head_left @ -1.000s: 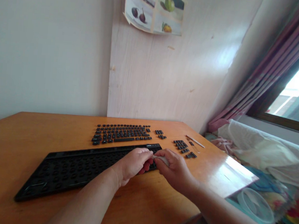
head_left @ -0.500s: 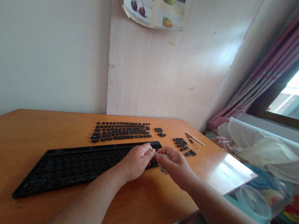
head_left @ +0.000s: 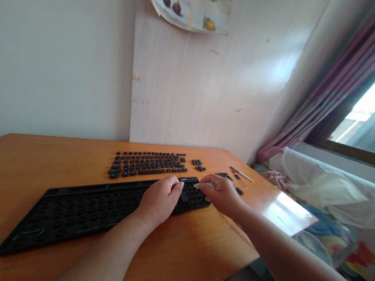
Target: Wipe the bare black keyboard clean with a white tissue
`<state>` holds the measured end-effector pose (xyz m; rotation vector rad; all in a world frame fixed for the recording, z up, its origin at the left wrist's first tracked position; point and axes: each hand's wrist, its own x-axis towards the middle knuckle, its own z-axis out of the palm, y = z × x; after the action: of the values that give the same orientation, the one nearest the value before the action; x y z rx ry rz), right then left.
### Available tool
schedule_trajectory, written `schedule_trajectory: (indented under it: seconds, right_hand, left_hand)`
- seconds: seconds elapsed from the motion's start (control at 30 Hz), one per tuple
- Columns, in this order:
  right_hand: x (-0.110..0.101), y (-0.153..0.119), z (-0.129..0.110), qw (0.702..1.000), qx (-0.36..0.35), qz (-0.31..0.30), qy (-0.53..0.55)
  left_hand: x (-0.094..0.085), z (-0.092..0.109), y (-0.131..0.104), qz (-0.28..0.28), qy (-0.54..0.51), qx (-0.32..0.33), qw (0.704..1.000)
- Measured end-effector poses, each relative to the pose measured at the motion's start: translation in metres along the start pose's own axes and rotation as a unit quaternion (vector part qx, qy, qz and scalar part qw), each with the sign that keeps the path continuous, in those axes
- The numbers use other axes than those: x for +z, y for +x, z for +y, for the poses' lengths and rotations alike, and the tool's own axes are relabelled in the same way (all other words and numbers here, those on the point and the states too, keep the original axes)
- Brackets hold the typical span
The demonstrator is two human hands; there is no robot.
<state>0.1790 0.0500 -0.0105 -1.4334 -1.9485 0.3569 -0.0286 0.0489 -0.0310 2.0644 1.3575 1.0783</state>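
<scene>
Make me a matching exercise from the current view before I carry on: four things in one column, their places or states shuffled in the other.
Things:
1. Keyboard base
2. Long bar keycap
3. Slim pale stick
4. Right hand

Places or states:
A. Near the right edge of the table, beyond the right hand
B. Pinching a whitish scrap
C. Slanting across the table, with rows of uncapped key positions
D. In the nearest row of the loose keycaps

Right pairs: 1-C, 2-D, 3-A, 4-B
</scene>
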Motion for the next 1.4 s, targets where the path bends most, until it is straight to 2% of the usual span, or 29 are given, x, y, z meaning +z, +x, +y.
schedule_trajectory:
  seconds: [0.17,0.27,0.43,0.67,0.83,1.23,1.4]
  right_hand:
    - [-0.001,0.023,0.009,0.990,-0.022,-0.052,-0.129]
    - [0.002,0.034,0.003,0.973,-0.032,-0.090,-0.210]
    - [0.009,0.049,-0.006,0.939,-0.054,-0.130,-0.312]
    - [0.021,0.063,-0.010,0.904,-0.083,-0.163,-0.386]
    - [0.027,0.069,-0.012,0.893,-0.102,-0.179,-0.399]
    - [0.020,0.056,-0.014,0.915,-0.070,-0.204,-0.342]
    - [0.016,0.049,-0.016,0.915,-0.057,-0.219,-0.334]
  left_hand:
    - [-0.002,-0.006,-0.001,0.018,0.153,0.054,0.987]
    - [0.000,-0.009,-0.003,0.006,0.217,0.048,0.975]
    - [0.003,-0.015,-0.006,-0.025,0.251,0.035,0.967]
    - [0.008,-0.022,-0.008,-0.043,0.273,0.016,0.961]
    - [0.010,-0.024,-0.009,-0.043,0.285,0.012,0.957]
    - [0.010,-0.023,-0.010,-0.037,0.290,0.010,0.956]
    - [0.009,-0.022,-0.009,-0.043,0.292,0.007,0.955]
